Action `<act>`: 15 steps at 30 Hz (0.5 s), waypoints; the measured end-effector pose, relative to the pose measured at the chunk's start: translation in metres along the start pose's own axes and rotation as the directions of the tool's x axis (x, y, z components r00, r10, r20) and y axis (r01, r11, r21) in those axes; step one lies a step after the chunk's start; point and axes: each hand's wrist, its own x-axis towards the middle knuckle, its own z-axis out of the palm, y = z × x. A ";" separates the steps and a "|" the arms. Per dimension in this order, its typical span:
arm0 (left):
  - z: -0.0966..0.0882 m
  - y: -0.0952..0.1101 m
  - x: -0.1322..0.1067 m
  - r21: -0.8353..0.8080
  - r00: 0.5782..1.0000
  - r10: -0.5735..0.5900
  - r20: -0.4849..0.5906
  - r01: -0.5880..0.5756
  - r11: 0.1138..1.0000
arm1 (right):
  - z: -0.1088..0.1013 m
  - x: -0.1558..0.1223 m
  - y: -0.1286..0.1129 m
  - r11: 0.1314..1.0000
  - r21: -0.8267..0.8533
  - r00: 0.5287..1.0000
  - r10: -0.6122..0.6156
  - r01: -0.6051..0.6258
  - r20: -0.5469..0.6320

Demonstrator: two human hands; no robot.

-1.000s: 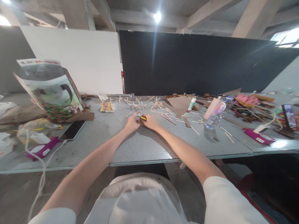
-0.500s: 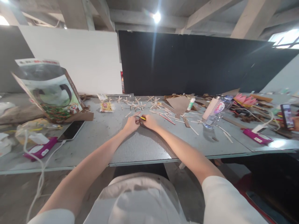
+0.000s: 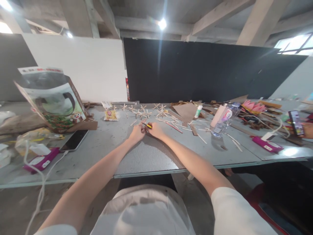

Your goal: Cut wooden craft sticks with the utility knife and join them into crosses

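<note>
My right hand [image 3: 156, 130] is closed around a yellow-and-black craft knife [image 3: 148, 125], its dark tip pointing up and left. Close against it, my left hand [image 3: 138, 132] has its fingers pinched together; whatever they hold is too small to make out. Both hands rest low over the grey table [image 3: 144, 156]. Just beyond them lie star shapes made of pale wooden sticks [image 3: 143, 113]. Loose pale strips [image 3: 202, 139] are scattered to the right, along with a red-patterned strip [image 3: 174, 127].
On the left stand a large printed bag [image 3: 57, 104], a phone [image 3: 75, 140] and a purple power strip [image 3: 42, 160]. To the right are a glue stick [image 3: 198, 111], a water bottle [image 3: 225, 120], a pink flower [image 3: 253, 107] and another person's hand [image 3: 307, 130] with a phone.
The view has tilted up slightly, so the table sits lower in it. In my right hand the knife has turned, its tip now higher. My hands stay together in the same place.
</note>
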 end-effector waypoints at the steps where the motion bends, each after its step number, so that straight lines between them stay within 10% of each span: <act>1: 0.000 0.000 0.000 -0.001 1.000 0.000 -0.003 0.000 1.000 | 0.000 0.000 0.000 1.000 0.002 1.000 0.001 -0.001 0.001; 15: 0.003 -0.004 0.003 -0.016 0.999 -0.028 -0.020 0.027 0.999 | 0.002 0.000 0.001 0.999 0.034 1.000 0.009 -0.009 -0.006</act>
